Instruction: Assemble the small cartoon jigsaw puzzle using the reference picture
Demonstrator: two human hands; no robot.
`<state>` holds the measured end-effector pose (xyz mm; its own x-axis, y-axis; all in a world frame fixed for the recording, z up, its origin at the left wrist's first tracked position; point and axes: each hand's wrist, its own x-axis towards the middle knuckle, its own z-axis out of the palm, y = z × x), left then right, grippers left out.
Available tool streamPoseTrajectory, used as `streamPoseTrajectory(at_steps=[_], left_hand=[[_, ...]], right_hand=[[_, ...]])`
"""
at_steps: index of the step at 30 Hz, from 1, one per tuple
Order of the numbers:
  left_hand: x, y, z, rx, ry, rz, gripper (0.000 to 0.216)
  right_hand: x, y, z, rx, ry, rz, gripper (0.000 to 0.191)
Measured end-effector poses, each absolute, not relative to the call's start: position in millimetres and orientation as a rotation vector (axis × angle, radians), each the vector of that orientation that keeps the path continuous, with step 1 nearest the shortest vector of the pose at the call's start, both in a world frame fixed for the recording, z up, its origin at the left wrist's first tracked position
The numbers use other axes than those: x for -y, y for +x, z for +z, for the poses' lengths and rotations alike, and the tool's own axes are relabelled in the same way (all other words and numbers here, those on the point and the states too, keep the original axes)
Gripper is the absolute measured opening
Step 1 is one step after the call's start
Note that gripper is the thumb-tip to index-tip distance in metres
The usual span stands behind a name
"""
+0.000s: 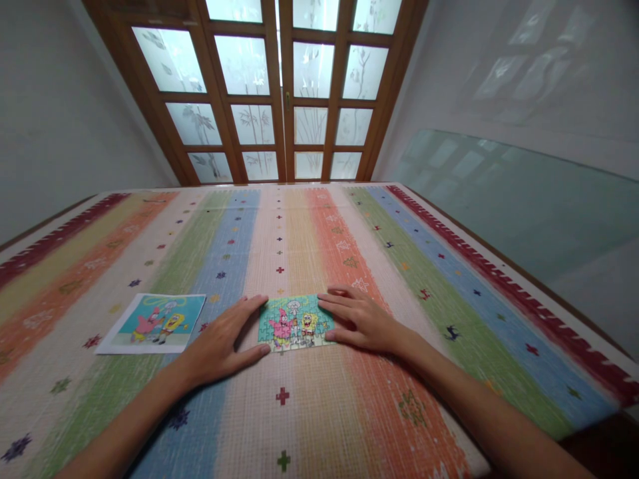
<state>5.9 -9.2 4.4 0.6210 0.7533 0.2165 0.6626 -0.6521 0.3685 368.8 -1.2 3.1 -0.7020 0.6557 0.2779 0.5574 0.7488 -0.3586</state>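
Observation:
A jigsaw puzzle (294,324), its pieces joined into a rectangle, lies flat on the table between my hands. It shows a pink starfish, a yellow sponge and a pale figure on turquoise. At its left edge my left hand (219,339) is open, fingertips by the upper corner and thumb by the lower corner. My right hand (362,319) rests open at the opposite edge, its fingertips on the upper right corner and its thumb lower down. To the left of my left hand lies a printed picture (154,324) of the same characters with a white border.
A striped, patterned cloth (279,426) covers the table. Beyond the far edge stand wooden doors (284,120) with frosted panes. A pale glass panel (499,199) leans along the wall on the right.

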Motion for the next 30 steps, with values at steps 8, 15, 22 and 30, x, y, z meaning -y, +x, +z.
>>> streamPoseTrajectory(at_steps=[8, 15, 22, 30], left_hand=[[5.0, -3.8, 4.9, -1.131, 2.652, 0.526, 0.086], [3.4, -8.3, 4.3, -1.162, 2.634, 0.474, 0.088], [6.4, 0.6, 4.2, -1.153, 2.61, 0.462, 0.09], [8.9, 10.1, 5.6, -1.133, 2.651, 0.474, 0.091]], right_hand=[[5.0, 371.2, 1.4, 2.514, -1.077, 0.409, 0.094], [5.5, 374.4, 1.4, 2.491, -1.104, 0.441, 0.094], [6.4, 370.3, -0.6, 2.478, -1.121, 0.436, 0.094], [7.6, 368.3, 0.8, 2.479, -1.125, 0.47, 0.093]])
